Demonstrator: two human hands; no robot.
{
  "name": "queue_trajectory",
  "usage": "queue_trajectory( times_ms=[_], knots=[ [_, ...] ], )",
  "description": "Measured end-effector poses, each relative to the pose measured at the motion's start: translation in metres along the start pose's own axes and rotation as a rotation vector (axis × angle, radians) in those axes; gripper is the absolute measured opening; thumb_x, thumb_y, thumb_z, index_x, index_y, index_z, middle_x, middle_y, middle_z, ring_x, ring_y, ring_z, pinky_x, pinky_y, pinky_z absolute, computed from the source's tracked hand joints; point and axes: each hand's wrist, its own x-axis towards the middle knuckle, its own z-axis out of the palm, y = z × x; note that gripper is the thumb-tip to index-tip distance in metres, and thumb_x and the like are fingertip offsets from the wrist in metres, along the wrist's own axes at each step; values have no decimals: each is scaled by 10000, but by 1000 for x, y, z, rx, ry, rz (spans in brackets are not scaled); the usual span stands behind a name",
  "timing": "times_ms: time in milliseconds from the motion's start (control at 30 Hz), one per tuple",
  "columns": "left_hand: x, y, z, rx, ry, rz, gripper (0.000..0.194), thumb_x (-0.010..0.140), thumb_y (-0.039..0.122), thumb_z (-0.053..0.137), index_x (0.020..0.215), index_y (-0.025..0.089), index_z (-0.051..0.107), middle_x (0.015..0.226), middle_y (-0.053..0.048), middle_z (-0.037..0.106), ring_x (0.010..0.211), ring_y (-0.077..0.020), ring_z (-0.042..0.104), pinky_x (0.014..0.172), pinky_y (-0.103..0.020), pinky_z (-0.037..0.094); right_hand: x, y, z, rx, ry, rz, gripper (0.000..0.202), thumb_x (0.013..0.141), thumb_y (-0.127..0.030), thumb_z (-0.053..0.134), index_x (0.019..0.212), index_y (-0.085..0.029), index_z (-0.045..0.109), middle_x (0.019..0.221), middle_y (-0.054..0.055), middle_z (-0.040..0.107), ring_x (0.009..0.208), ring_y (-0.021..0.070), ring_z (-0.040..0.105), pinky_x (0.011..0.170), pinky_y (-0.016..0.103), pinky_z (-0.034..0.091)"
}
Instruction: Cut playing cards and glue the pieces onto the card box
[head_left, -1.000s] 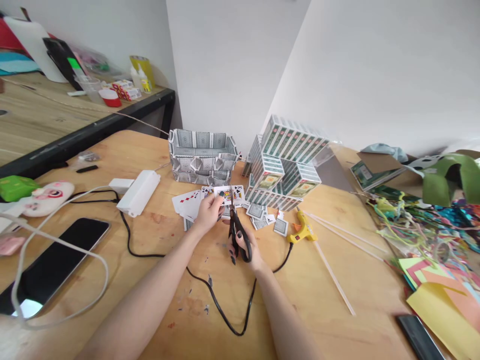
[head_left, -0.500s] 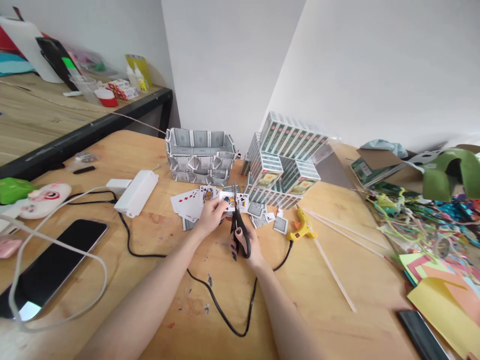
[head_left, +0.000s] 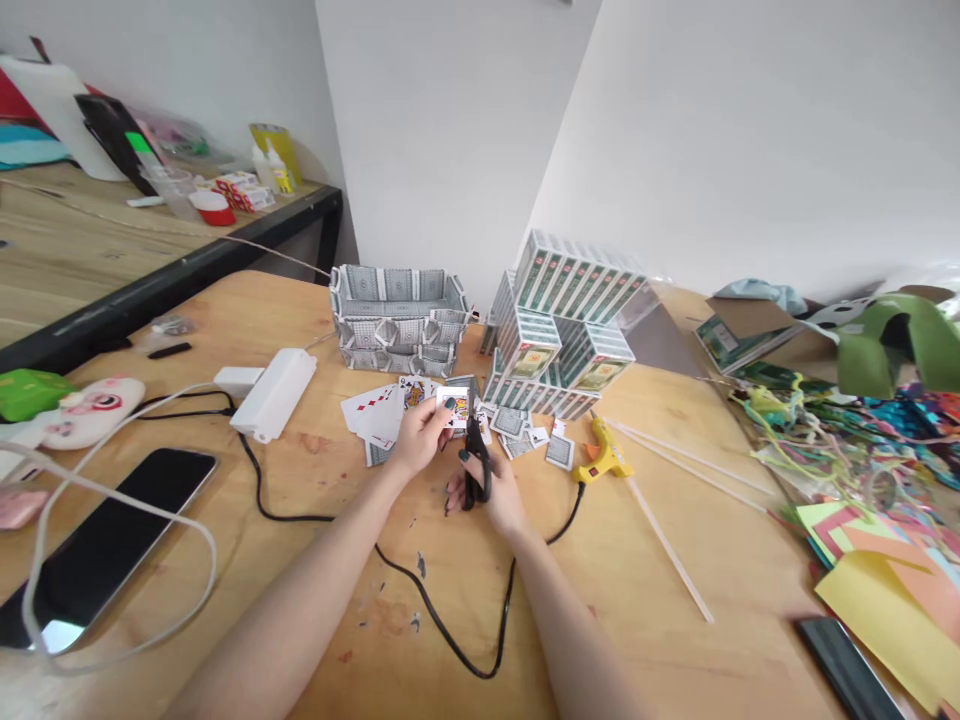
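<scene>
My left hand (head_left: 420, 435) is closed, pinching a playing card (head_left: 454, 408) with a face figure on it. Black-handled scissors (head_left: 478, 460) sit in my right hand (head_left: 495, 490), their blades beside the card's right edge; whether the blades touch it I cannot tell. Loose face-up cards (head_left: 375, 412) lie left of my hands. Face-down cards and cut pieces (head_left: 513, 422) lie to the right. Behind them stands an open box built of folded cards (head_left: 397, 330), and right of it a stack of green-and-white card packs (head_left: 574, 320).
A yellow glue gun (head_left: 604, 455) with its black cord (head_left: 427, 600) lies on the right, near clear glue sticks (head_left: 675, 550). A white adapter (head_left: 275, 393) and a phone (head_left: 112, 535) lie left. Coloured paper (head_left: 885, 590) and tangled ribbons (head_left: 817, 440) cover the right side.
The scissor blades have narrowed at the card, and the right part of the card that stuck out past them no longer shows in my grip. The view has tilted slightly.
</scene>
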Motion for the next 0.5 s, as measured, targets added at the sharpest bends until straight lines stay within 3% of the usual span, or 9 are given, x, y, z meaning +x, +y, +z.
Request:
queue_trajectory(
  times_ms=[167,267,367,500],
  knots=[
    [4,3,-4,-174,31,-18,225,735,377,549,682,159,538,582,-3,585,491,-123,526,471,-244,410,-2,4,1,-238,213,-200,495,779,-406,539,1219,-192,461,695,12,585,505,133,522,457,251,425],
    [7,3,-5,-301,42,-40,264,707,377,584,839,150,565,716,-36,631,622,-160,588,542,-272,454,-3,6,-3,-568,394,-362,362,781,-339,534,1109,-196,582,752,38,604,597,151,527,564,277,439],
    [9,0,-7,-354,43,-12,257,707,332,590,887,154,547,763,-36,630,675,-155,595,604,-285,474,-2,7,-7,-811,463,-502,237,790,-295,511,944,-197,663,796,65,610,686,177,538,667,310,439],
    [6,2,-6,-119,28,55,216,732,289,573,902,167,525,783,-24,620,675,-137,583,637,-270,474,-1,7,-4,-858,463,-572,227,819,-271,469,852,-187,677,786,77,582,712,180,533,695,316,437]
  ],
)
